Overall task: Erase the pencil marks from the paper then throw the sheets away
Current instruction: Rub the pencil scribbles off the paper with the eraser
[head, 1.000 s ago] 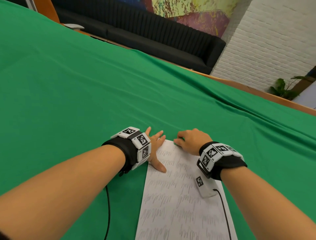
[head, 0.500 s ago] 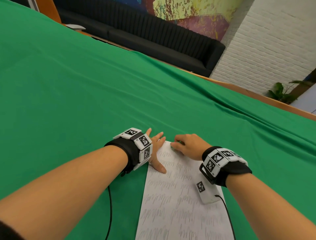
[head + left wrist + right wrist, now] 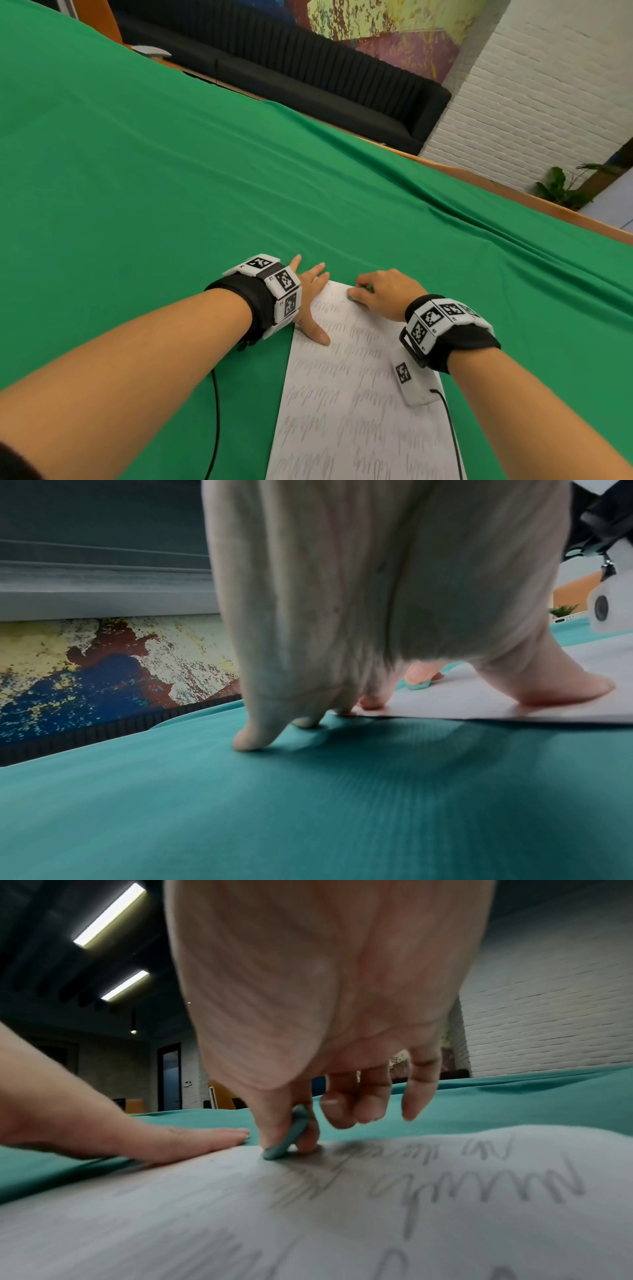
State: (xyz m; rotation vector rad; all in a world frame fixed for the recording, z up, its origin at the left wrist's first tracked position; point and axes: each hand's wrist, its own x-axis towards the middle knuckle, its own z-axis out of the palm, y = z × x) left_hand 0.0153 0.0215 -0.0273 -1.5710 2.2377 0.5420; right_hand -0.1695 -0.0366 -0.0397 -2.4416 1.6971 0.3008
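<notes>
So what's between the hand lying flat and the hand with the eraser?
Only bare paper, seen in the head view, between the left hand and the right hand pinching the eraser.

Even, bright indoor light; ceiling strip lights (image 3: 109,915) glow in the right wrist view. Soft shadows fall under the left hand (image 3: 359,601). Wrist views blur up close and edges bend.

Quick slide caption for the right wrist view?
Right hand pinches a green eraser against the scribbled paper; left hand pins its edge.
</notes>
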